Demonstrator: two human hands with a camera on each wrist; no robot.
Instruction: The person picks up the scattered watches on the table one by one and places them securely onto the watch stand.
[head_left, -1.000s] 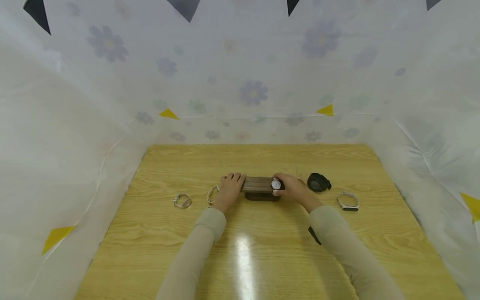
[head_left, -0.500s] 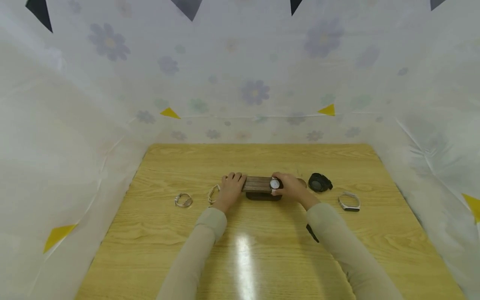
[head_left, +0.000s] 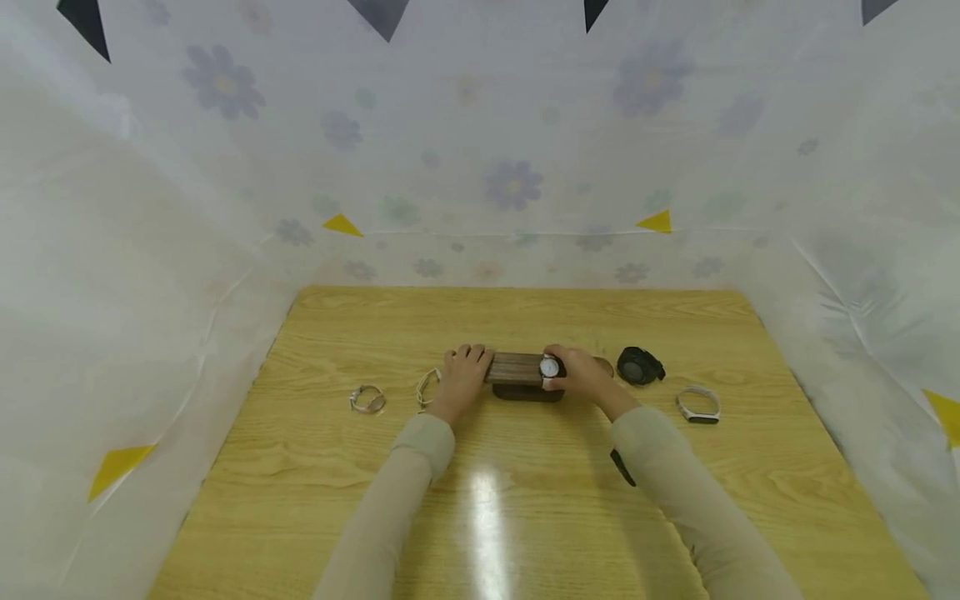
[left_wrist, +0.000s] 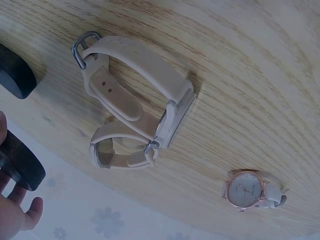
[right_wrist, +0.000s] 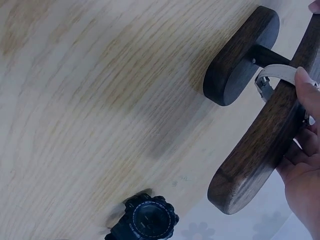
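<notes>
A dark wooden watch stand [head_left: 514, 367], a bar raised on an oval base [right_wrist: 227, 75], stands mid-table. My left hand [head_left: 460, 382] grips the bar's left end; in the left wrist view its thumb and fingers [left_wrist: 18, 194] lie on either side of the dark wood. Around the bar's right part runs a white-strapped wristwatch [head_left: 550, 367], its round pale face up. My right hand [head_left: 583, 377] pinches this watch at the strap, the thumb on the near side. The strap's buckle [right_wrist: 263, 86] hangs below the bar in the right wrist view.
Left of the stand lie pale-strapped watches [left_wrist: 142, 70], one partly behind my left hand, and a rose-gold watch [left_wrist: 245, 189]. On the right are a chunky black watch [head_left: 639, 366] and a white fitness band [head_left: 698, 406]. A dark object [head_left: 622, 468] shows beside my right sleeve.
My right hand and the watch have shifted slightly left along the bar. My left hand keeps its hold on the bar's end. The head view has drifted a little.
</notes>
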